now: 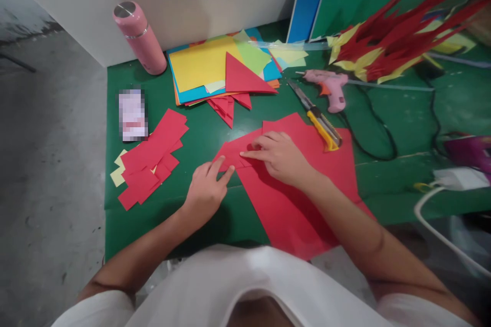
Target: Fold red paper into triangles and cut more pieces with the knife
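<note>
A small folded piece of red paper (233, 149) lies on the green table (215, 127), partly over a large red sheet (307, 199). My left hand (207, 189) pinches the piece's near left edge between thumb and fingers. My right hand (280, 156) rests on top of it, fingers curled, the index finger pointing left and pressing along a fold. Both forearms reach in from the bottom of the view.
A pile of red and pale yellow paper offcuts (151, 158) lies at the left by a phone (132, 115). Behind are a pink bottle (140, 38), a stack of coloured paper (222, 69), a yellow utility knife (318, 117), a pink glue gun (332, 89) with black cord, and a red-yellow paper spray (399, 41).
</note>
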### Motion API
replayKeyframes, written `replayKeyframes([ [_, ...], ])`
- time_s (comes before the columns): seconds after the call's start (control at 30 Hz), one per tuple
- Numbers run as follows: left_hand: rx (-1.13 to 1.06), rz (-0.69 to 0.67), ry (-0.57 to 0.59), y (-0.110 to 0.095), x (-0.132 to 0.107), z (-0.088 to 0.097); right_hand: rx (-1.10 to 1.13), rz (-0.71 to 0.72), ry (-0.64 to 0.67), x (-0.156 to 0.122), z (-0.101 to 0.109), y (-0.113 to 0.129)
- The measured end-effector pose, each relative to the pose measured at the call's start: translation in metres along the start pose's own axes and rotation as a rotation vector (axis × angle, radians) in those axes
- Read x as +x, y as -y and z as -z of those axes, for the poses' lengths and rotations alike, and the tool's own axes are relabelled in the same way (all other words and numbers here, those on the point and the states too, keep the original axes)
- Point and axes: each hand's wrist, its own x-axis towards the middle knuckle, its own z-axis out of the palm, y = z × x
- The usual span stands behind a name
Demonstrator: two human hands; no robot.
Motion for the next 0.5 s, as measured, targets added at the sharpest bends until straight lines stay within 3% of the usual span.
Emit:
replayKeyframes([
  [0.27, -0.157, 0.009, 0.030, 0.015, 0.012, 0.006, 0.082, 0.139, 0.033, 0.007, -0.005, 0.017],
  [0.37, -0.200, 0.029, 0.053, 0.028, 0.031, 0.011, -0.023, 0.178, 0.029, 0.009, -0.012, 0.019],
  [0.5, -0.200, -0.016, -0.055, 0.049, 0.071, 0.005, -0.184, 0.264, 0.059, 0.012, -0.013, 0.018],
])
